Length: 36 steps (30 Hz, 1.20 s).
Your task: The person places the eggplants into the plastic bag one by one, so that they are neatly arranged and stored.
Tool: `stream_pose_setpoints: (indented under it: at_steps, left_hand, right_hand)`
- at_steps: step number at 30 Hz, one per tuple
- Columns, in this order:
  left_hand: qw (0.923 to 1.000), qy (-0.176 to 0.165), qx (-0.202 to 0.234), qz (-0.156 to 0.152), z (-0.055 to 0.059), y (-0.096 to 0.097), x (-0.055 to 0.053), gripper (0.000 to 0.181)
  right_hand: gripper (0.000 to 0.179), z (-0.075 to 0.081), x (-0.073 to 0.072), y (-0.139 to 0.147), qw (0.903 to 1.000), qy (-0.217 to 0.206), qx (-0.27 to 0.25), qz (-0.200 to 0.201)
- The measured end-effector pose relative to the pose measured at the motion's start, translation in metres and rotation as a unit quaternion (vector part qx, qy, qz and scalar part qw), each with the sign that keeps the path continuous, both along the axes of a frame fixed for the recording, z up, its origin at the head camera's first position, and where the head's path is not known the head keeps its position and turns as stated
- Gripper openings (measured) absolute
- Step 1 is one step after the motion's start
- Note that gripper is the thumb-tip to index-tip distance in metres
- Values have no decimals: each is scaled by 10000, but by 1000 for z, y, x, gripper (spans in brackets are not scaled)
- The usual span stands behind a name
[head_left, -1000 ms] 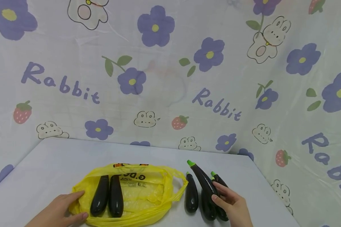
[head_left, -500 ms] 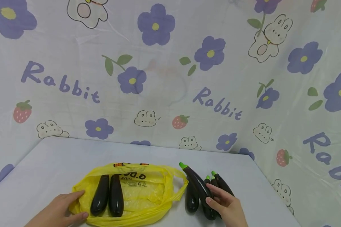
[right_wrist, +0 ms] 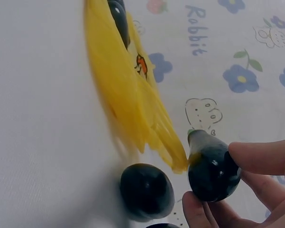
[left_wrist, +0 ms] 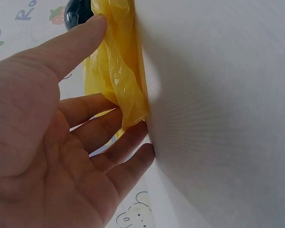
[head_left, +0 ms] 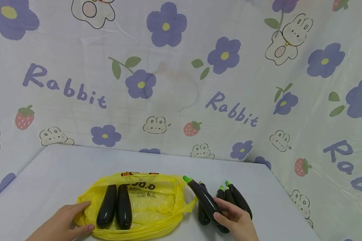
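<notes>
A yellow plastic bag (head_left: 160,227) lies with its mouth spread, two dark eggplants (head_left: 106,211) side by side inside. My left hand (head_left: 62,222) holds the bag's left end, thumb on the near rim and fingers round the other side of the folded film in the left wrist view. To the right of the bag, my right hand (head_left: 239,222) pinches another eggplant (head_left: 202,196) between thumb and fingers. Its green stem end tilts up and left toward the bag's handle (head_left: 190,206). In the right wrist view, the held eggplant's rounded end (right_wrist: 213,175) faces the camera.
Several more eggplants (head_left: 240,200) lie on the white table (head_left: 69,167) under and beyond my right hand. One eggplant (right_wrist: 147,192) rests just left of the held one in the right wrist view. A rabbit-and-flower printed sheet (head_left: 175,90) hangs behind the table.
My right hand has moved left with the held eggplant, its stem end now near the bag's right edge. More of the eggplants behind the hand show. My left hand stays put.
</notes>
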<state>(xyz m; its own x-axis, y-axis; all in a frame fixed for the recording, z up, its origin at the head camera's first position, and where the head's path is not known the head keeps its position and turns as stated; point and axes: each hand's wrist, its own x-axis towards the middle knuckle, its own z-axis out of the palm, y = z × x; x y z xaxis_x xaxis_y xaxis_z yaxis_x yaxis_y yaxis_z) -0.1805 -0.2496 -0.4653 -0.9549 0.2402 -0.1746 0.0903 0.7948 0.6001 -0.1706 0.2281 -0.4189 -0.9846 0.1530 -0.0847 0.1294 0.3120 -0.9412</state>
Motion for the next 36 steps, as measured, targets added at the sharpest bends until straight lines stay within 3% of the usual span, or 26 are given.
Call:
stream_pose_setpoints:
  at_steps: [6, 18, 28, 36]
  left_hand:
    - [10000, -4, -39, 22, 2, 1, 1, 85]
    - [9999, 66, -113, 64, -1, 0, 3, 87]
    - [9997, 23, -198, 159, -1, 1, 2, 91]
    - [9997, -20, -207, 163, -2, 3, 1, 91]
  right_hand:
    - [51, -2, 2, -6, 9996, 3, -165, 215]
    - [52, -9, 8, -25, 9917, -195, -361, 1221]
    - [47, -14, 15, -55, 9807, -725, -861, 1598]
    - [45, -10, 12, -88, 9796, -311, -1022, 1704]
